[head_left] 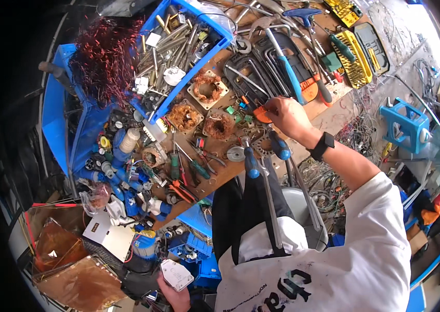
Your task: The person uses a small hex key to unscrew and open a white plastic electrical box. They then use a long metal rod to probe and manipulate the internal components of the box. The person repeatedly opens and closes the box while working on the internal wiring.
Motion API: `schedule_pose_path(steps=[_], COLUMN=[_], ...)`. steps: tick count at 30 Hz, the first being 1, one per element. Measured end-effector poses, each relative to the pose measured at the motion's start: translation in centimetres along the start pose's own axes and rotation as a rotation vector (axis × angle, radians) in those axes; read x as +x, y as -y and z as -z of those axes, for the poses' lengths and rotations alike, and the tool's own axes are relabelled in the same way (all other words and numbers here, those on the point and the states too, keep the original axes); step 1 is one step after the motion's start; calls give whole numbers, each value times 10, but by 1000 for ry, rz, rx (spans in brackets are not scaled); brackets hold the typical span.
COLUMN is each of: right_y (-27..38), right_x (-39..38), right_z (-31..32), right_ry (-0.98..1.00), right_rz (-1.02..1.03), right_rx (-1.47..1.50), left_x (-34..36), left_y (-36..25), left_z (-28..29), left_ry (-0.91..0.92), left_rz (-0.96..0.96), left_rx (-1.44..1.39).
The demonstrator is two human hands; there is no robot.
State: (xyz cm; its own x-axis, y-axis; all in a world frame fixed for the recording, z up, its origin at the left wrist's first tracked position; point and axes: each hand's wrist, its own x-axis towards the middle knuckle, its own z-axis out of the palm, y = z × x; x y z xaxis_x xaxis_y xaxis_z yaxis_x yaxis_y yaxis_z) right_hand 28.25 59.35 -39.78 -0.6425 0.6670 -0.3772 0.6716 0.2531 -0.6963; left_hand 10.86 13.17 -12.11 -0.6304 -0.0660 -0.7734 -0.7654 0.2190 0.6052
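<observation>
My right hand (288, 120) reaches over the far part of the workbench, a dark band on its wrist. Its fingers are pinched together beside an orange piece (262, 114) at the edge of a black tool case (259, 65); what lies between the fingertips is hidden. Low in the picture, my left hand (177, 299) grips a flat, pale grey metal plate (177, 275) with cut corners, held off the bench. Three square motor cores with copper windings (219, 126) lie left of my right hand, near small green terminal blocks (238, 117).
A blue bin (224, 39) holds metal shafts, beside a heap of red copper wire (103, 57). Screwdrivers and pliers (181, 191) lie along the bench edge. Two long metal bars with blue grips (251, 165) stand before my lap. A blue stool (406, 125) stands right.
</observation>
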Motion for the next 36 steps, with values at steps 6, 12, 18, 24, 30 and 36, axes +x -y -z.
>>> schedule_pose_path(steps=[6,12,18,24,30,36], right_y=[10,3,-7,-2,16,5], right_x=[30,32,36,40,38,36], right_z=[-15,-10,-14,-13,5,-2], right_ry=[-43,-81,-36,-41,50,21], right_rz=[104,111,123,80,-126,-112], right_rx=[-16,-208,-416,-357,-27,133], left_x=[-7,0,-4,-3,-9,4], left_y=[20,21,20,16,24,14], left_z=[-11,3,-22,-25,-26,-38], left_ry=[-74,-2,-65,-71,92,-53], left_rz=[-178,-104,-43,-7,-399,83], left_rx=[265,205,147,34,735,-59])
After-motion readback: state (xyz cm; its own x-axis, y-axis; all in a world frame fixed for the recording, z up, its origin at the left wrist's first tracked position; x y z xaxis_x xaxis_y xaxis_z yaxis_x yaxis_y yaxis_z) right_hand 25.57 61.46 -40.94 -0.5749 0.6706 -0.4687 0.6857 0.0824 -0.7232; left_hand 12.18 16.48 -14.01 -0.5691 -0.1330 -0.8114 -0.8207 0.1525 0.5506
